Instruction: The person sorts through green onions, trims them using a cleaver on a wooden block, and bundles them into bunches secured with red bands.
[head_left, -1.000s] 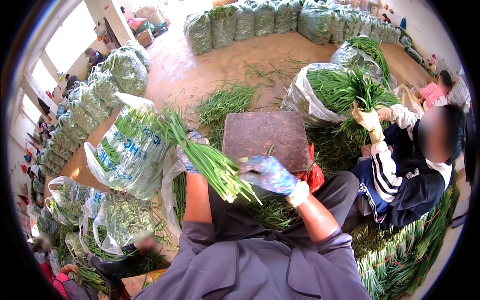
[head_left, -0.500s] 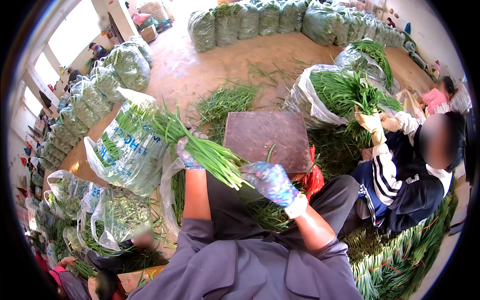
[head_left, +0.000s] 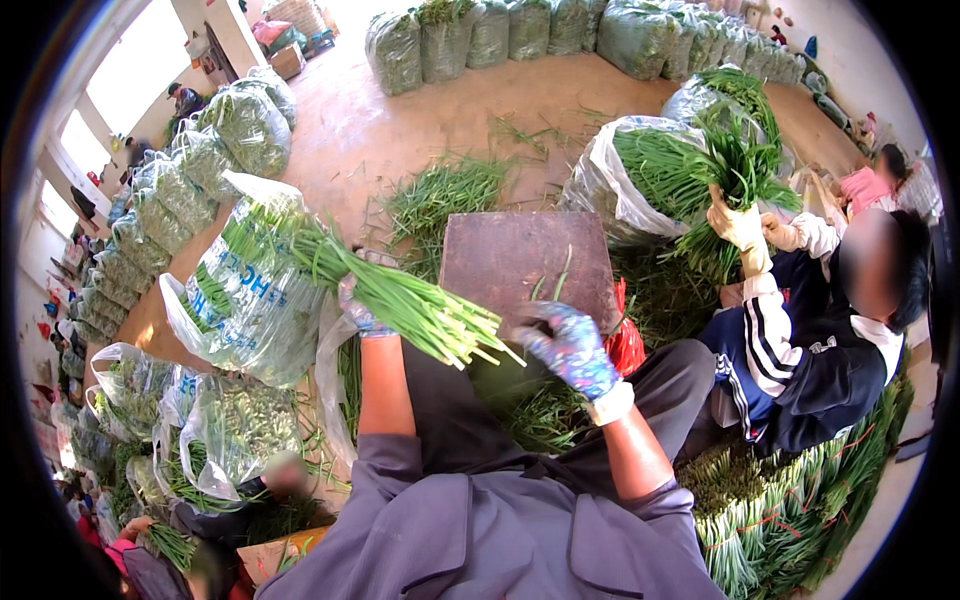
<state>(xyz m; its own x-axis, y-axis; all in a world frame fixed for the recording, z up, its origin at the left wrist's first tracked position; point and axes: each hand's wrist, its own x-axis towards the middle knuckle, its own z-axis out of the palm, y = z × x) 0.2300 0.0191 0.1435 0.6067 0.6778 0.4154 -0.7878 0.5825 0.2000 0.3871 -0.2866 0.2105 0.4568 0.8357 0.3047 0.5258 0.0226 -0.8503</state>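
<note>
My left hand [head_left: 362, 305], in a patterned glove, is closed around a bunch of long green chives [head_left: 425, 312]. The pale cut ends point right and toward me, while the leafy end reaches left over a clear printed plastic bag [head_left: 255, 290]. Right of the stem ends is my right hand [head_left: 572, 350], in a blue patterned glove with a pale cuff. Its fingers are blurred, at the near edge of a brown square board [head_left: 525, 255]. A couple of loose green blades [head_left: 563, 272] show on the board just beyond the fingers.
Loose chives [head_left: 445, 195] lie on the floor beyond the board. To my right, a gloved co-worker [head_left: 745, 235] holds chives by an open bag [head_left: 610, 180]. Tied bundles [head_left: 770, 520] are stacked at lower right. Filled bags [head_left: 490, 35] line the far side and left.
My right hand has moved off the stem ends, to the right. The bunch in my left hand has shifted slightly, and another loose blade now shows over the board.
</note>
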